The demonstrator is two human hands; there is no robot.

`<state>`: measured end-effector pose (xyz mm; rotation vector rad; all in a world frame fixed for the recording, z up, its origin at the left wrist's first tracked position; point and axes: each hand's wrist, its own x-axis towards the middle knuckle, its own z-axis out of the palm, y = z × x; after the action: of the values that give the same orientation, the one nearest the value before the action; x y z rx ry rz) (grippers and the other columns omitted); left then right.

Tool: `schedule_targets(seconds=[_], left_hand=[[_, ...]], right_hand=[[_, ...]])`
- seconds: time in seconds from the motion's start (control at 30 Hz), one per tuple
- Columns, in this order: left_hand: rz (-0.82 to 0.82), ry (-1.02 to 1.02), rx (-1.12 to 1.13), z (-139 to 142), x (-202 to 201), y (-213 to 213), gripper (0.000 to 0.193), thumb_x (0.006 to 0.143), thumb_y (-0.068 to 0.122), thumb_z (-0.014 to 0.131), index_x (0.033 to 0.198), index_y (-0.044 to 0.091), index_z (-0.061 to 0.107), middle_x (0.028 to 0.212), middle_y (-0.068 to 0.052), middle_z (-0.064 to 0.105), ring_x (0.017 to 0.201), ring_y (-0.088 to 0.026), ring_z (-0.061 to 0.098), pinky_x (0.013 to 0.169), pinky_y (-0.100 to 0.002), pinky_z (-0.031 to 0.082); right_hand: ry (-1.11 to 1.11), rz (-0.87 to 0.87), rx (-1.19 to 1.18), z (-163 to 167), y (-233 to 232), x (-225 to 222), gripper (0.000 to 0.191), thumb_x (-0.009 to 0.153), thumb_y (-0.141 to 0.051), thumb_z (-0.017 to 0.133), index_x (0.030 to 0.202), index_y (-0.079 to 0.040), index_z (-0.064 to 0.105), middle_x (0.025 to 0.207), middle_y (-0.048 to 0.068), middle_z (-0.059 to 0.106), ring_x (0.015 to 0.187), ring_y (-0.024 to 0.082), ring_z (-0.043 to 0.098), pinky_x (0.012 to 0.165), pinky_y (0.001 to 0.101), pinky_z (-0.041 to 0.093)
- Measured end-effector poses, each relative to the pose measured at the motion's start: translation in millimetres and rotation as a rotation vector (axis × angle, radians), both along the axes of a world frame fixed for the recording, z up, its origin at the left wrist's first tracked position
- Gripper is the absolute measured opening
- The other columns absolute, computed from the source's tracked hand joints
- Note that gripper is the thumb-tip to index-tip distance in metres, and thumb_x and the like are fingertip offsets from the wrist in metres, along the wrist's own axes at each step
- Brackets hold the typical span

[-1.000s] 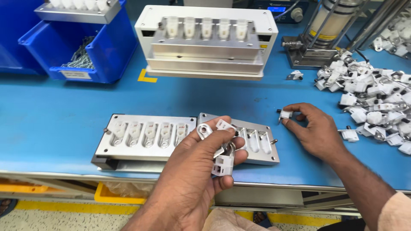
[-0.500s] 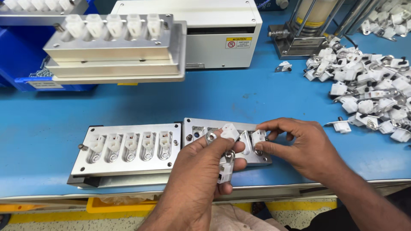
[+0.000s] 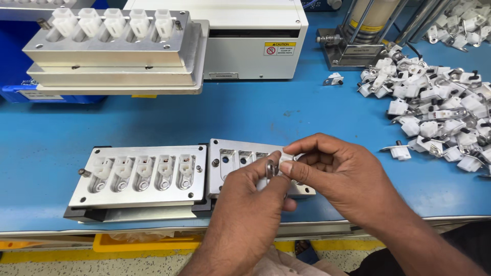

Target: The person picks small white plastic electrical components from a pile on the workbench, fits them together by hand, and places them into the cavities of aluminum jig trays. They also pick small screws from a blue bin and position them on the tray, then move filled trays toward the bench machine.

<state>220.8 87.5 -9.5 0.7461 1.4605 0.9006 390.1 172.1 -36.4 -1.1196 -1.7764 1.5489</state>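
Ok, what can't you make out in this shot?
Head view only:
- Right fixture: its near slots are covered by both hands.
- Small part: mostly hidden between left hand and right hand.
- White parts pile: cut off by the right edge.
- Blue bin: largely behind the grey block.

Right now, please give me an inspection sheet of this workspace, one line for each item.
Surface: blue table, no spills seen.
Job's things: left tray has five filled slots; right tray is partly hidden by hands.
Clutter: pile of white parts at right.
Grippers: left hand and right hand pinch a small part together.
Cables: nothing seen.
Surroundings: metal block with white parts, white machine.
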Motion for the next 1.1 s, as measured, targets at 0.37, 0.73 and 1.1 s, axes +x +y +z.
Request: schedule_targets(seconds=[0.37,0.73,1.1], left_hand=[[0.279,-0.392,-0.17,4.6,-15.2,-0.6,0.036,0.103,0.031,0.046,0.125,0.007,0.06,0.101,-0.01,0.073,0.085,-0.013,0.071,0.057,-0.03,0.051],[0.296,-0.53,-0.128,17.3,-19.8,3.5,0.038,0.103,0.04,0.052,0.121,0.009,0.062,0.103,-0.008,0.078,0.083,-0.013,0.074,0.054,-0.028,0.05],[0.223,-0.444,-0.271,13.6,-3.0,8.7,0.04,0.104,0.041,0.045,0.126,0.013,0.063,0.104,-0.005,0.066,0.089,-0.011,0.065,0.06,-0.027,0.05]], right_hand=[[-0.245,-0.065,0.436,-36.1,5.7,-3.8,0.044,0.082,-0.031,0.079,0.124,-0.018,0.074,0.114,0.001,0.073,0.109,0.014,0.066,0.095,0.033,0.051],[0.247,0.034,0.216,-2.4,-2.0,-0.1,0.041,0.092,-0.024,0.072,0.13,-0.008,0.068,0.126,0.005,0.072,0.115,0.015,0.062,0.096,0.0339,0.053],[0.081,-0.151,-0.068,5.5,-13.3,-14.7,0.036,0.09,-0.02,0.073,0.12,0.0,0.073,0.099,0.01,0.08,0.091,0.015,0.075,0.081,0.03,0.062]])
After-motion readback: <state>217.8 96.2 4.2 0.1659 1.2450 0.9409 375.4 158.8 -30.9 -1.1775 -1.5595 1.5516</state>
